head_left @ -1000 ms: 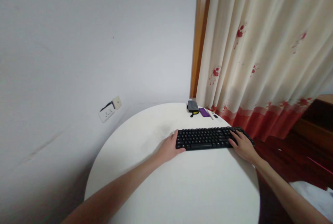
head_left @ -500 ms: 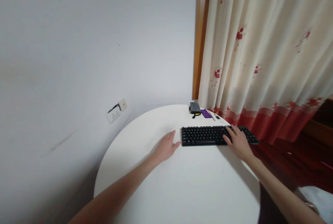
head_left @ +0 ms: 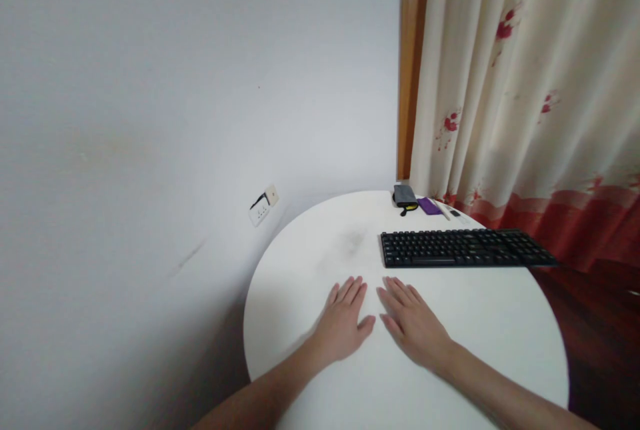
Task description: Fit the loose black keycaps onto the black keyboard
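My left hand (head_left: 343, 323) lies flat on the white round table (head_left: 295, 270), fingers stretched forward and nothing in it. Close beside it on the right, my right hand (head_left: 413, 325) also rests palm down with its fingers extended and holds nothing. The two thumbs point toward each other with a small gap between. A black keyboard (head_left: 450, 249) lies beyond my right hand, apart from both hands; its right end reaches past the table's edge.
At the table's far edge are a grey folded item (head_left: 405, 195) with a black cord, a purple pouch (head_left: 429, 206) and a thin pale stick (head_left: 442, 209). A wall socket (head_left: 259, 214) is at left. A flowered curtain (head_left: 480, 83) hangs behind.
My right hand has left the keyboard and come left and nearer, down beside my left hand. My left hand has drawn back from the keyboard's left end. The view has shifted slightly left.
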Motion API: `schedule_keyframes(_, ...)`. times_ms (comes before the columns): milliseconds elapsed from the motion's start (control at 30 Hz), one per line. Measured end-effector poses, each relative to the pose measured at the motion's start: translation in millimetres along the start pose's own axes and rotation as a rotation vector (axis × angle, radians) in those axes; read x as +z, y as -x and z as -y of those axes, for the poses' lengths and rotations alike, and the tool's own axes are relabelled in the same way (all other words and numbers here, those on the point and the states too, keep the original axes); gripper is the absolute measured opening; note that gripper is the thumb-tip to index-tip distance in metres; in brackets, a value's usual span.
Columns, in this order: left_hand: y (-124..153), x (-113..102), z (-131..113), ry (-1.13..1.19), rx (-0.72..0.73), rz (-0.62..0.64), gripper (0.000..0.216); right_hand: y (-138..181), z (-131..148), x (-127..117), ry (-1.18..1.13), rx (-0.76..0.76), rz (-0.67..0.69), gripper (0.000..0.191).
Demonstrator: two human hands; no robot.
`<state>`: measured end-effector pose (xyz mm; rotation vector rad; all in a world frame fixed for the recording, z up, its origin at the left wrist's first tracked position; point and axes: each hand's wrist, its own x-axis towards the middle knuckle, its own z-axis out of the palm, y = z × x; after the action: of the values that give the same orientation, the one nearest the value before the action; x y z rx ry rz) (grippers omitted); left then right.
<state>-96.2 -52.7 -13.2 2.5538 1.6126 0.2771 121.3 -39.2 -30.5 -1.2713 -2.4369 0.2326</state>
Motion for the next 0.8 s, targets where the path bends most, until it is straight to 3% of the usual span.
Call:
schedule_keyframes(367,-5,-1,6,0.028,0.012,-0.024,0.060,0,0,1,-0.001,0.019,0.002,0.051)
schedule_keyframes(500,-8,-2,9,0.081,-0.005,-0.084,0.048,-2,-7,-4,-0.111,0.047,-0.108,0.043)
schedule_keyframes(633,-16,-7,12,0.223,-0.008,-0.161,0.033,-11,-57,-33,-0.150,0.186,-0.357,0.044)
schedule_keyframes(700,-27,-12,13,0.297,-0.002,-0.166,0.035,-13,-102,-57,-0.069,0.317,-0.503,0.046)
schedule_keyframes(800,-56,-20,10,0.326,0.024,-0.172,0.041,-7,-177,-91,0.019,0.548,-0.620,0.051)
